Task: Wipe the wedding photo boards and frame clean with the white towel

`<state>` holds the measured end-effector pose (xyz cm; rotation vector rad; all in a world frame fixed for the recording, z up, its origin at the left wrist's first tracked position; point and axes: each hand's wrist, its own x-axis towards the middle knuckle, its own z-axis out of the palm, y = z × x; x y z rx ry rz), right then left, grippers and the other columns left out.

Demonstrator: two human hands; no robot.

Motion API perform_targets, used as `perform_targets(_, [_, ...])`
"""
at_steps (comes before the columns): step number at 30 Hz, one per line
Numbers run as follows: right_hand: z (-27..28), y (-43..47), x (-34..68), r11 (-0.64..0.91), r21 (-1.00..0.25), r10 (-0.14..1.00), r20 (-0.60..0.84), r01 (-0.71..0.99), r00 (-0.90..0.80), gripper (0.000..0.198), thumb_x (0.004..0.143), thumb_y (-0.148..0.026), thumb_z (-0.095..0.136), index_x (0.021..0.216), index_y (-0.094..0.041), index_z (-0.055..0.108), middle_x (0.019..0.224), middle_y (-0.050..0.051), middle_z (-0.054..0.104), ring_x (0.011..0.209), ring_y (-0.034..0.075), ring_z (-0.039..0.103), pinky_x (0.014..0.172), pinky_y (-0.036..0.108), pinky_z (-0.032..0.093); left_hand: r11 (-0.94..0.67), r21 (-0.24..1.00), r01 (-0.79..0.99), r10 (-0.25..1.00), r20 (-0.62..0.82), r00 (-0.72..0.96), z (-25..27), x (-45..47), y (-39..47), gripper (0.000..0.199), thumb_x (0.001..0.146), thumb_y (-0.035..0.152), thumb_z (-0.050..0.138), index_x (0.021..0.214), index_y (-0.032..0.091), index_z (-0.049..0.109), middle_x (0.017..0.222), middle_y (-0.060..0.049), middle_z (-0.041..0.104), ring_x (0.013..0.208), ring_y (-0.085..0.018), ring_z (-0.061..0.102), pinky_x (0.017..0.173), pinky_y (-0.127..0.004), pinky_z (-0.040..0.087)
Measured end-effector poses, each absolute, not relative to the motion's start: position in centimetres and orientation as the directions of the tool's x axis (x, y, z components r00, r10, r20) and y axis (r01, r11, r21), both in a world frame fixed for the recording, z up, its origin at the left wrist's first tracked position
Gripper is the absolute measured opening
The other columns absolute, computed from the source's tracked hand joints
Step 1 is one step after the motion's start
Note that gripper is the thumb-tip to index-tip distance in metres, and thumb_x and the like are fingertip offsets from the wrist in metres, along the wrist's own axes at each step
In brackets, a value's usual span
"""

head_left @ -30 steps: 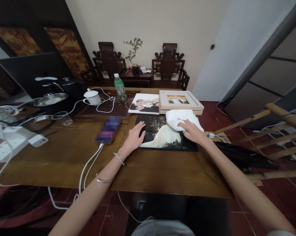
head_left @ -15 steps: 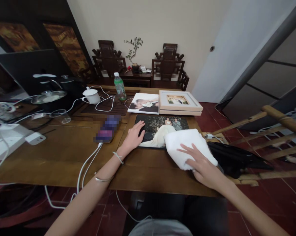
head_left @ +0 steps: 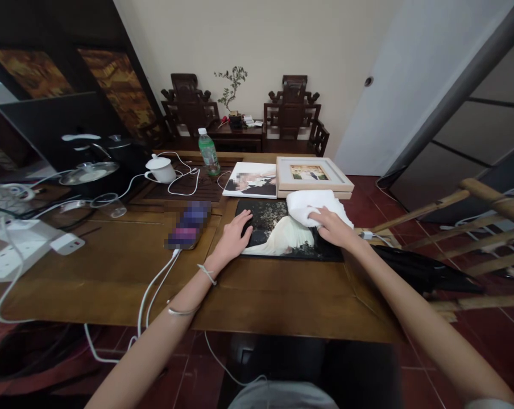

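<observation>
A dark wedding photo panel [head_left: 265, 230] lies flat on the wooden table, a pale gown spread across its picture. On its left edge rests my left hand [head_left: 236, 233], fingers stretched out and holding nothing. My right hand [head_left: 331, 226] grips a folded white towel [head_left: 310, 203] and presses it on the panel's upper right part. The towel covers that corner and reaches close to the framed photo behind. Part of my right fingers is hidden in its folds.
Behind the panel lie a white photo print [head_left: 251, 179] and a framed photo [head_left: 310, 172]. Left are a phone [head_left: 189, 224] with cables, a lidded white cup [head_left: 160, 168], a green bottle [head_left: 208, 152], a plastic cup [head_left: 108, 205] and a power strip [head_left: 16, 255]. A bamboo chair [head_left: 496, 210] stands right.
My right hand has moved the towel away from me, from the panel's lower right corner to its upper right. More of the panel's lower right shows. My left hand stays in place.
</observation>
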<state>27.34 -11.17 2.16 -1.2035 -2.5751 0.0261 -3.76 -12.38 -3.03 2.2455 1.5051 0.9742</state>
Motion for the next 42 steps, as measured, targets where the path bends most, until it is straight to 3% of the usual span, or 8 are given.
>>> perform_targets(8, [1.3,-17.6,27.3,0.676,-0.125,0.728,0.267,0.726,-0.631,0.05,0.063,0.004,0.038,0.103,-0.018,0.058,0.14,0.016,0.047,0.136,0.028,0.033,0.11,0.058,0.024,-0.415,0.555,0.721,0.9,0.366,0.236,-2.9,-3.7,-12.5,0.036,0.09,0.024,0.043,0.124,0.017,0.053,0.142,-0.012,0.047,0.135,-0.025,0.039,0.109,-0.052,0.033])
perform_targets(15, [2.1,-24.8,27.1,0.738,-0.134,0.674,0.161,0.661,-0.721,0.047,0.059,0.007,0.036,0.093,-0.017,0.059,0.142,0.014,0.045,0.142,0.029,0.018,0.11,0.064,0.017,-0.403,0.543,0.737,0.907,0.346,0.241,-2.7,-3.6,-12.5,0.038,0.09,0.024,0.042,0.126,0.015,0.052,0.143,-0.013,0.046,0.136,-0.025,0.038,0.109,-0.05,0.033])
perform_targets(24, [2.5,-18.0,25.4,0.671,-0.159,0.742,0.139,0.725,-0.656,0.05,0.066,0.003,0.036,0.109,-0.015,0.056,0.136,0.02,0.048,0.136,0.028,0.032,0.109,0.057,0.025,-0.417,0.536,0.734,0.904,0.328,0.273,-2.3,-3.8,-12.7,0.042,0.092,0.027,0.039,0.131,0.015,0.049,0.145,-0.013,0.043,0.138,-0.024,0.034,0.11,-0.05,0.031])
perform_targets(31, [3.1,-11.0,23.7,0.629,-0.198,0.777,0.185,0.752,-0.601,0.053,0.064,0.0,0.035,0.109,-0.016,0.057,0.113,0.016,0.062,0.123,0.031,0.047,0.098,0.056,0.035,-0.431,0.54,0.723,0.899,0.328,0.291,-2.5,-4.1,-12.5,0.047,0.093,0.03,0.039,0.136,0.015,0.044,0.148,-0.013,0.037,0.139,-0.024,0.032,0.111,-0.049,0.031])
perform_targets(38, [2.3,-14.3,23.7,0.63,-0.145,0.775,0.17,0.763,-0.608,0.054,0.066,0.004,0.037,0.115,-0.01,0.056,0.134,0.024,0.049,0.135,0.031,0.034,0.108,0.058,0.024,-0.449,0.552,0.703,0.888,0.365,0.28,-2.3,-4.1,-12.3,0.044,0.09,0.033,0.043,0.128,0.013,0.054,0.14,-0.013,0.049,0.134,-0.023,0.04,0.112,-0.045,0.031])
perform_targets(42, [2.0,-19.3,24.1,0.695,-0.138,0.718,0.173,0.705,-0.674,0.053,0.064,0.006,0.037,0.108,-0.014,0.059,0.139,0.018,0.047,0.139,0.03,0.026,0.11,0.061,0.019,-0.453,0.556,0.697,0.882,0.392,0.26,-2.1,-4.1,-12.2,0.044,0.088,0.033,0.047,0.123,0.01,0.058,0.137,-0.014,0.052,0.131,-0.024,0.045,0.113,-0.041,0.032])
